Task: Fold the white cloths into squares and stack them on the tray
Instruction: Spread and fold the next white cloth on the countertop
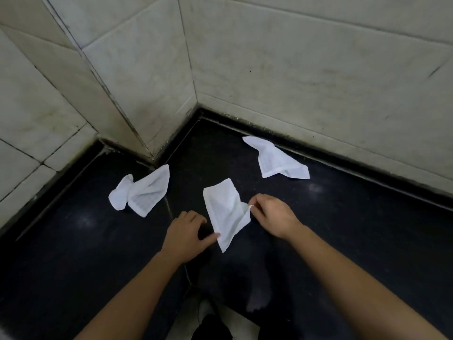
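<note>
Three white cloths on a dark surface, one being handled by two bare hands.

Middle cloth (224, 212): lain crumpled and partly folded on the dark surface (343, 229), between the two hands; its right corner is raised off the surface. Right hand (272, 214): fingers curled, the raised corner pinched between thumb and fingertips. Left hand (185, 235): fingers loosely curled with nothing enclosed; the thumb is stretched out, its tip laid against the cloth's lower left edge. Left cloth (144, 192): bunched and unfolded, lain apart from the hands near the wall corner. Right cloth (274, 160): rumpled, lain farther back, close to the base of the tiled walls (294, 69); the surface is bounded by these walls behind and at left.
</note>
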`<state>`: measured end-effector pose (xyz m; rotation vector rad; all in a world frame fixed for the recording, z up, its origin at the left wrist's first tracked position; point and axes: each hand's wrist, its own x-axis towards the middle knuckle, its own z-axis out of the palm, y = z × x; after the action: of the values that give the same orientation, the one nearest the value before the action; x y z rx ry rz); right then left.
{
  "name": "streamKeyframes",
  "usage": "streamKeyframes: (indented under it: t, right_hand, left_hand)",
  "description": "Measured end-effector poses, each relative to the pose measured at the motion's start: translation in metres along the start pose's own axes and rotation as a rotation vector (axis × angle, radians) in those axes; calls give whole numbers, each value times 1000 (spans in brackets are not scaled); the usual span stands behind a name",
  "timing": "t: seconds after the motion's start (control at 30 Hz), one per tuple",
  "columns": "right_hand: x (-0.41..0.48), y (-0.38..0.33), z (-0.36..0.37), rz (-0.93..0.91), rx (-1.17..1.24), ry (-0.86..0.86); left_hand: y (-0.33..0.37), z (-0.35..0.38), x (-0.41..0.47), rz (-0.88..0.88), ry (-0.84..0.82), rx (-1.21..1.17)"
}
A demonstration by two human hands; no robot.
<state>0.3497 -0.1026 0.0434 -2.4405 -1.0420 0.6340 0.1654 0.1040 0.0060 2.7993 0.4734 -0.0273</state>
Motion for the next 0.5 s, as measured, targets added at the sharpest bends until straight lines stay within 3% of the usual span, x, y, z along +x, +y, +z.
streamKeyframes:
  t: [0.13, 0.3, 0.5]
  right_hand:
    - [-20, -5, -9, -38, 37, 48]
    - [-40, -1, -10, -52, -30, 80]
    - [-54, 11, -29, -3, -224, 129]
  left_hand:
    - [45, 31, -5, -30, -141, 26]
    - [68, 61, -17, -22, 8, -48]
    - [56, 13, -20, -102, 173, -237]
